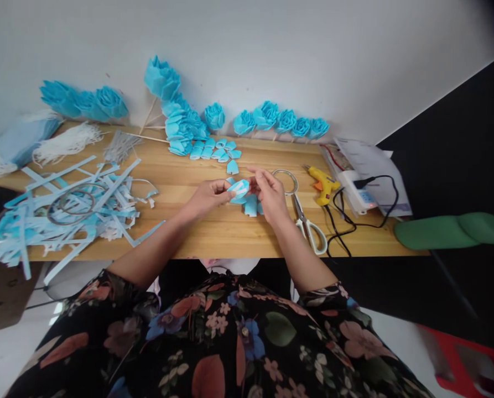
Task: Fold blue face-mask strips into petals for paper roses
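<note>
Pinched between the thumb and fingers of my left hand (208, 197) is a light-blue petal (240, 189) of thin sheet material, with a pale patch on its face. My right hand (269, 193) is at the petal's right edge, fingertips closed against it and one finger raised. Below the hands lie more loose blue petals (250, 205), partly hidden by the fingers. Just beyond, a single cut petal (232, 167) lies apart from a small group of folded petals (221, 149).
Blue paper-like flowers (266, 115) line the wall. Strip scraps (76, 215) heap at left. On the right lie a tape-like ring (287, 181), scissors (311, 229), a yellow glue gun (323, 185) with its cord, a power strip (357, 193) and a green bottle (441, 231).
</note>
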Demonstrator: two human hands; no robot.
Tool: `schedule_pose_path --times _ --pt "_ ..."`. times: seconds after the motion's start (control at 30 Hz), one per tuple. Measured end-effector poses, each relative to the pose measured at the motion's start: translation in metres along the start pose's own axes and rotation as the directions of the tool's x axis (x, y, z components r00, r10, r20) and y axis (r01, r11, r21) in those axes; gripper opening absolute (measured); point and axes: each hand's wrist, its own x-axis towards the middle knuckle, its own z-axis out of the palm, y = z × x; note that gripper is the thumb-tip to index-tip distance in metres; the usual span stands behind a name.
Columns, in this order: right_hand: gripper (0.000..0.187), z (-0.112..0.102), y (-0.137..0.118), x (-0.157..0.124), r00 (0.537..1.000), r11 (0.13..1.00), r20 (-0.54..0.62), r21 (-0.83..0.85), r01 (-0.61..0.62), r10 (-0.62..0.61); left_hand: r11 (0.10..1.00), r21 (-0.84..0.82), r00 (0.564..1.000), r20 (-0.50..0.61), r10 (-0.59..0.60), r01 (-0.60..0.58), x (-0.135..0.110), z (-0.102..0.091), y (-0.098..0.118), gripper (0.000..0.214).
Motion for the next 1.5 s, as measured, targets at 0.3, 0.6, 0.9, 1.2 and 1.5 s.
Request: schedule_pose_path --times 0.3,0.6,0.9,1.2,1.5 --pt "0.044 0.002 0.001 -0.002 0.986 0.997 0.164 -0.067 0.043 -0.031 0.995 -0.097 0.997 -0.067 -0.022 0.016 0.002 -0.002 -0.001 0.028" --pt "0.044 0.001 0.005 0.000 0.988 0.992 0.141 -0.105 0.074 -0.059 0.990 -0.123 0.993 -0.092 -0.076 0.065 0.002 -0.001 -0.002 0.029" --pt "0.048 0.004 0.010 -0.003 0.972 0.993 0.233 -0.100 0.062 -0.037 1.000 0.009 0.999 -0.049 0.000 0.001 0.001 0.001 0.000 0.028" --pt "0.050 0.002 0.007 -0.003 0.974 0.992 0.226 -0.115 0.048 -0.021 0.999 0.034 0.999 -0.048 -0.005 0.007 0.003 0.000 -0.003 0.025" --pt "0.049 -0.001 0.002 -0.001 0.975 0.997 0.223 -0.069 0.020 -0.004 0.999 0.001 0.996 -0.083 -0.039 0.039 0.001 -0.002 -0.003 0.024"
